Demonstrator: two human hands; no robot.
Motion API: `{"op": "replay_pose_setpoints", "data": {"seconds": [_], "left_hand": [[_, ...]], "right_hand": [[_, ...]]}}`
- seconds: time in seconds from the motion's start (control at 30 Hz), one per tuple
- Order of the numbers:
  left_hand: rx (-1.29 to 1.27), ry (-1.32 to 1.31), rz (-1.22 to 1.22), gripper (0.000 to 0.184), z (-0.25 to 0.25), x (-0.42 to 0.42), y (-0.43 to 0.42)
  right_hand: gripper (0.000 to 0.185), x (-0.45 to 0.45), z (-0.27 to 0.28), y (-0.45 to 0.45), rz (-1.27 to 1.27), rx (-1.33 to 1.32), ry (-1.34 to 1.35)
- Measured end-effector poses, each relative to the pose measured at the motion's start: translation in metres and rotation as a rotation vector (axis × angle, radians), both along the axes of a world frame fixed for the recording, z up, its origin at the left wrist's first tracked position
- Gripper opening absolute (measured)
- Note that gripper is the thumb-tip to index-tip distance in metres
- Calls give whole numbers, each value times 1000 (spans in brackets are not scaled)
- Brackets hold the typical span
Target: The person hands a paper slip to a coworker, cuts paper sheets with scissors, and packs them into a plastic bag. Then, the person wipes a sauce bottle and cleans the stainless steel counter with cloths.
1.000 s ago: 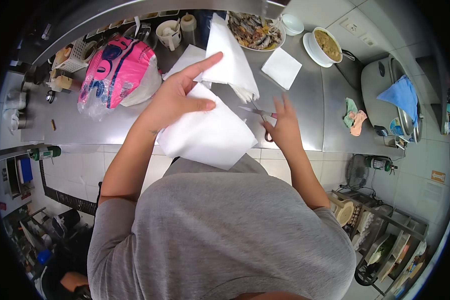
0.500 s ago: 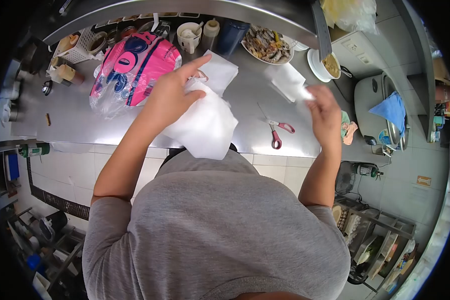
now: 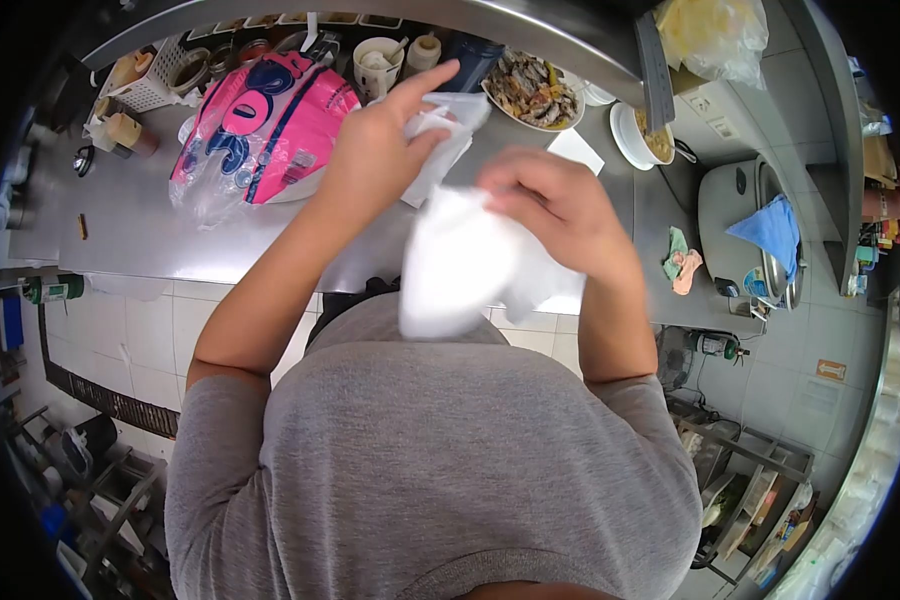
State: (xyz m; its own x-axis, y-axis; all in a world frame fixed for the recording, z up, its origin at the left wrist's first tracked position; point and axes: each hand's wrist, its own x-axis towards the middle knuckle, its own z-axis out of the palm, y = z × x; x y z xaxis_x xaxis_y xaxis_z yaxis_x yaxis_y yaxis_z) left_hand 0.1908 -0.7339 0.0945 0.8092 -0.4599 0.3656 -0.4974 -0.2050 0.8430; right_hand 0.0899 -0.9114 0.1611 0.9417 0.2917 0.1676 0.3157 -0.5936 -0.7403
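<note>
- Since half a second ago, the right hand (image 3: 565, 212) has come inward across the worktop (image 3: 130, 235), and the scissors visible then are out of sight.
- The loose white sheet (image 3: 455, 270) hangs blurred below the right hand, which pinches its upper part between thumb and fingers, above the worktop's front edge and the person's lap.
- The left hand (image 3: 372, 155) clasps other thin sheets (image 3: 457, 130) between thumb and fingers, index finger stretched out.
- A slack pinch could let the loose sheet slide to the floor (image 3: 155, 345); a fast swing could crease it.
- Outward, a flat white piece (image 3: 578, 150) lies beyond the right hand, near the plate of food (image 3: 532, 92); drifting against that plate could stain a sheet.
- The pink package (image 3: 270, 125) lies left of the left hand.
</note>
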Motion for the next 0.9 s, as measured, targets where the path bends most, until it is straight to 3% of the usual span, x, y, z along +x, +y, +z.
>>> {"op": "replay_pose_setpoints", "data": {"seconds": [0.03, 0.1, 0.2, 0.4, 0.47, 0.53, 0.6, 0.7, 0.8, 0.9], "left_hand": [[-139, 196, -102, 61, -4, -4, -2], [-248, 321, -149, 59, -8, -12, -2], [-359, 423, -192, 52, -15, -16, 4], [-99, 274, -151, 54, -1, -35, 16], [107, 187, -150, 58, 1, -46, 19], [100, 150, -225, 55, -1, -49, 23], [96, 101, -269, 50, -14, -48, 28], [-156, 344, -82, 37, -38, -29, 36], [-129, 335, 152, 29, -54, -10, 50], [-68, 444, 81, 31, -79, -8, 58]], "right_hand": [[10, 7, -8, 3, -53, 5, -42], [11, 19, -30, 4, -153, 18, -126], [13, 18, -41, 6, -250, 166, 3], [19, 17, -54, 6, -302, 168, 2], [21, 15, -59, 10, -262, 38, -250], [22, 10, -66, 6, -159, -29, -184], [23, -1, -76, -16, 2, -29, 201], [25, 3, -95, -33, -175, -141, 284], [23, 19, -121, -62, -487, 194, 283], [19, 39, -125, -70, -509, 425, 244]]}}
